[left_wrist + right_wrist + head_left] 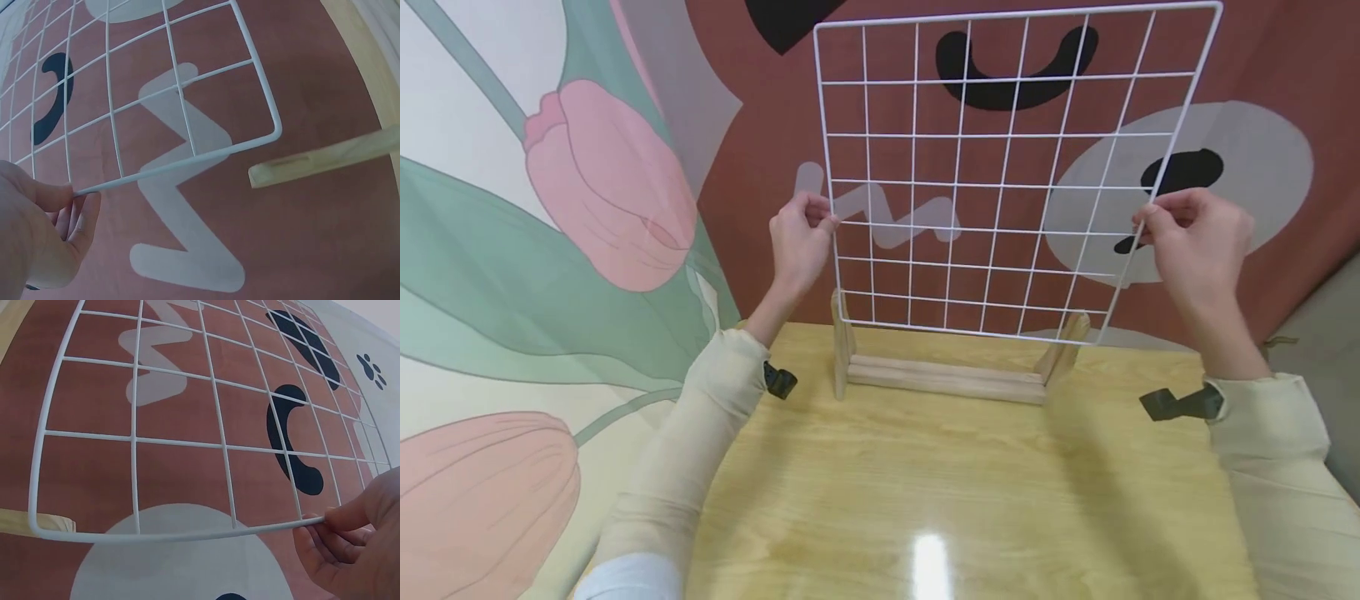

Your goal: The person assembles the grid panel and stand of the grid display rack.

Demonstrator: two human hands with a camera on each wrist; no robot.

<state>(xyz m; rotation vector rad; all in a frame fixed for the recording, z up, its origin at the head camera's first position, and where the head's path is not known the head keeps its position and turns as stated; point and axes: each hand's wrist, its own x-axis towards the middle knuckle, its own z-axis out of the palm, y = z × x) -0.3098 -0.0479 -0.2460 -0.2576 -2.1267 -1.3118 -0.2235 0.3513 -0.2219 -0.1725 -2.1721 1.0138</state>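
Observation:
A white wire grid panel (955, 181) is held upright between both hands. My left hand (803, 237) pinches its left edge wire between thumb and fingers, and my right hand (1206, 242) pinches the right edge wire at about the same height. Below the panel stands a wooden stand (947, 379) with two uprights joined by a low crossbar. In the head view the panel's lower edge overlaps the tops of the uprights. The left wrist view shows one lower corner apart from the tip of a wooden upright (269, 175). In the right wrist view the other lower corner overlaps an upright (53, 523).
The stand rests on a light wood table (925, 467) near its back edge. Behind it hangs a red-brown cloth (752, 167) with a cartoon print. A curtain with tulips (617, 192) borders the left side. Black straps (1180, 404) show at the cuffs.

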